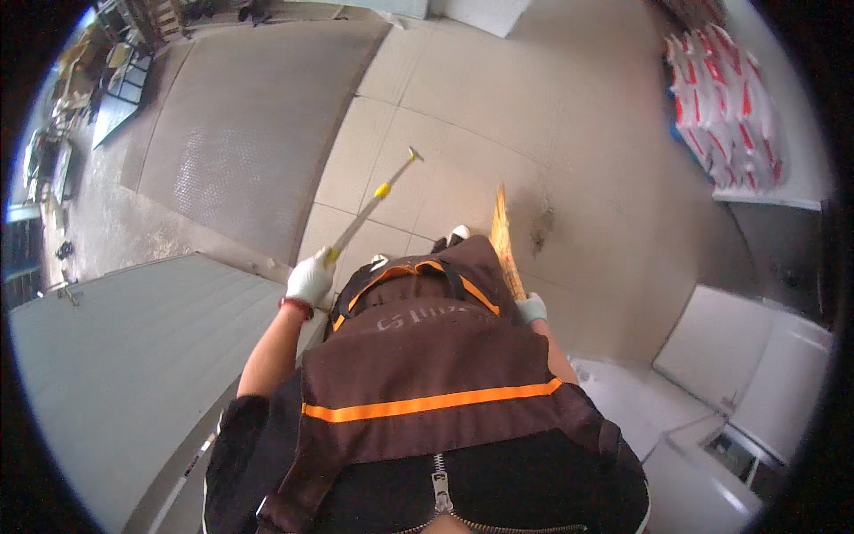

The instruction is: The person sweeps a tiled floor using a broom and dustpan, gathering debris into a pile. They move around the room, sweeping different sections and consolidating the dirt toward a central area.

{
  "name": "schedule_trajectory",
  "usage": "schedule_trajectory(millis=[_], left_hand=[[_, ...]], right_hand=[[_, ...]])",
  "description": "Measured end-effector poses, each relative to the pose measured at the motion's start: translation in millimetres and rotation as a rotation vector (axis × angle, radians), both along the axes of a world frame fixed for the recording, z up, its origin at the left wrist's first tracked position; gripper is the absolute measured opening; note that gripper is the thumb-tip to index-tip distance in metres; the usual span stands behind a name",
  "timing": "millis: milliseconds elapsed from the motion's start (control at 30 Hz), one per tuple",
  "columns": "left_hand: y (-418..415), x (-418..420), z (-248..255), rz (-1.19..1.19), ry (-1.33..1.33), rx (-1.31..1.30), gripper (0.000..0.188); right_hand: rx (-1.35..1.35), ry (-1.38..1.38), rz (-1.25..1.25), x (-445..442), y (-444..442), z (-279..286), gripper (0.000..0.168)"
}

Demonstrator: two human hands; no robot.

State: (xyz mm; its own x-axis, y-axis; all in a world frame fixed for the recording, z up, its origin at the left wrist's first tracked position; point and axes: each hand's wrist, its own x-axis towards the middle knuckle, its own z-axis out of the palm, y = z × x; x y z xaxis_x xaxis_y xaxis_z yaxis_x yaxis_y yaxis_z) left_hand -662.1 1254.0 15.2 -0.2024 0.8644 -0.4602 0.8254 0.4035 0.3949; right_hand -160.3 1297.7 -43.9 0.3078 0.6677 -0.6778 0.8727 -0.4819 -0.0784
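Observation:
My left hand (311, 279), in a white glove, grips the lower end of a telescopic pole (360, 220) with yellow collars. The pole points forward and ends in a small T-shaped head over the tiled floor. At the right of my brown apron (427, 360) with orange trim, my right hand (532, 308), also in a light glove, is closed around the narrow end of a straw broom (504, 240). Its bristles point forward. Dark dirt (542, 227) lies on the tiles to the right of the broom. Both shoe tips show beyond the apron.
White sacks with red stripes (727, 110) are stacked at the upper right. White cabinets or boxes (717, 340) stand at the lower right. A large grey panel surface (147, 360) lies to my left, with a textured metal plate (247, 127) on the floor beyond it.

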Motion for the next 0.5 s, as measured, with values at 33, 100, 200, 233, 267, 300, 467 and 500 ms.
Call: schedule_trajectory(millis=[33,100,200,233,267,300,467,500], left_hand=[[-17.1,5.5,15.5,0.009,0.017,-0.045,0.035],[-53.3,15.5,27.5,0.012,0.041,-0.125,0.04],[-94.3,27.2,30.9,0.03,0.075,-0.254,0.045],[-109.3,25.2,6.9,0.014,0.035,-0.246,0.046],[-106.4,35.4,16.1,-0.014,0.07,-0.294,0.045],[-102.1,45.7,21.2,-0.001,0.065,-0.283,0.043],[-0.7,84.7,72.0,-0.066,0.136,-0.24,0.028],[5.4,77.1,60.5,-0.049,0.135,-0.219,0.026]], right_hand=[[-0.085,0.025,-0.007,-3.5,13.6,7.8,0.044],[-0.182,0.137,0.022,17.1,26.6,-25.9,0.048],[-0.199,0.234,0.076,79.2,25.6,-117.8,0.05],[-0.179,0.253,0.094,102.1,23.6,-142.4,0.05],[-0.158,0.251,0.148,114.4,22.5,-159.5,0.05],[-0.139,0.262,0.201,114.7,24.2,-165.8,0.05],[-0.093,0.259,0.34,120.4,13.3,-159.2,0.05],[-0.103,0.263,0.374,111.3,23.8,-149.9,0.05]])
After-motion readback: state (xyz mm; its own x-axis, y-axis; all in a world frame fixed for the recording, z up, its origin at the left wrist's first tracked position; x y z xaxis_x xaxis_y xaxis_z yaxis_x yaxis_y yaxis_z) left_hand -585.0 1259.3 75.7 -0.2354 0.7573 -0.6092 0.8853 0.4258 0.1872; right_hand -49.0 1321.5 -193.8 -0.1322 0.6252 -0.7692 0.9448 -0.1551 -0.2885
